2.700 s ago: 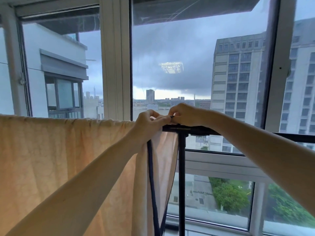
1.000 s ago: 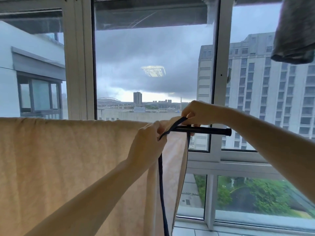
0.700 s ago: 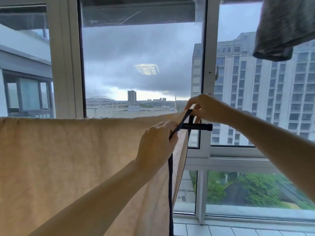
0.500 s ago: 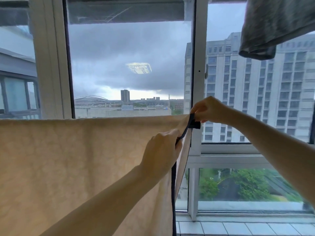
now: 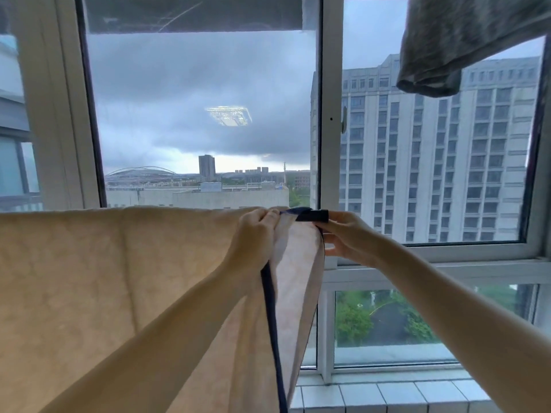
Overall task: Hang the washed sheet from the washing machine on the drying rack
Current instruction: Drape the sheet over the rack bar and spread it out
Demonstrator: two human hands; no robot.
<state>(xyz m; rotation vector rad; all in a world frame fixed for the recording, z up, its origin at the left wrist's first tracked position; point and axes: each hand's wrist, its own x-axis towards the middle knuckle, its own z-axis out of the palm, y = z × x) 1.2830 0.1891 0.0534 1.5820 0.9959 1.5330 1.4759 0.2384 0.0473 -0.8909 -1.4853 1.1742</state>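
A pale peach sheet [image 5: 104,278] with a dark blue border hangs over the drying rack's top bar, filling the lower left. Only the black end of the rack bar [image 5: 313,216] shows, just right of the sheet's edge. My left hand [image 5: 256,236] pinches the sheet's near top corner at the blue border. My right hand [image 5: 343,234] grips the sheet's far edge, right under the bar end. The rest of the rack is hidden behind the fabric.
A large window with white frames [image 5: 328,129] stands right behind the rack, above a white tiled sill [image 5: 387,394]. A grey garment [image 5: 465,43] hangs from above at the upper right.
The sheet's right edge has slid along the bar toward its end, so only the bar tip shows. My right hand dropped from on top of the bar to under its tip.
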